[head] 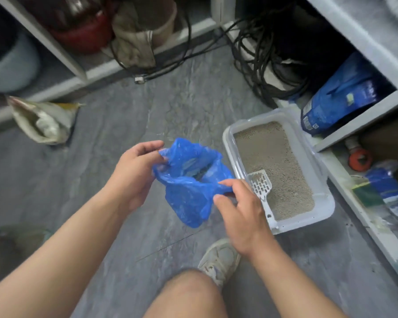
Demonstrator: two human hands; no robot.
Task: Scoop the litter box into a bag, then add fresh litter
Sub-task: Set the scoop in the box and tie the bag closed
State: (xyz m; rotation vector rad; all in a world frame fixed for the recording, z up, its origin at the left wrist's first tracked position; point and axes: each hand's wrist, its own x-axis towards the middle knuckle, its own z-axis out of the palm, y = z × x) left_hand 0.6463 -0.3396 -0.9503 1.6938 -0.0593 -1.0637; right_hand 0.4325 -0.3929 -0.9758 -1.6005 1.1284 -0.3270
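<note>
The left hand (136, 173) pinches one side of the rim of a blue plastic bag (191, 180) between thumb and curled fingers, and the right hand (239, 212) pinches the opposite side the same way, so the mouth of the bag is pulled open between them above the grey floor (147, 106). The bag is thin, glossy and crumpled, semi-transparent where light passes through it, with its closed end hanging down below the hands. Just to the right of the bag sits the litter box (319, 180), a pale rectangular tray with rounded corners filled with grey-beige granules. A white slotted scoop (261, 183) lies in it, head on the litter and handle reaching to the near rim. Beyond the box, a blue litter bag (338, 95) stands on a low shelf. A pale sneaker (218, 260) rests on the floor beneath the right wrist.
</note>
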